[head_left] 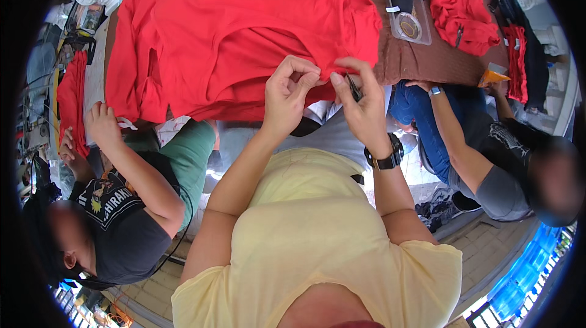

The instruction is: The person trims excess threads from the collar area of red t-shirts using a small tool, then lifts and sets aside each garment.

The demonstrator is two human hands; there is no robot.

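A bright red garment [207,16] is spread over the table before me, its curved opening facing my way. At the garment's near edge, my left hand [288,94] is closed, thumb and forefinger pinching the red cloth. My right hand [364,105] is just to the right, its thumb and forefinger at the same edge. A small dark tool that looks like thread snips [353,88] is held in the right hand, partly hidden by the fingers. Whether a thread runs between the hands is too small to tell.
Brown quilted cloth [421,62] covers the table's right side, with a clear plastic box [408,19] and another red garment [461,13] on it. One person [131,206] sits at my left, another [488,157] at my right. An orange piece [493,77] lies near the right edge.
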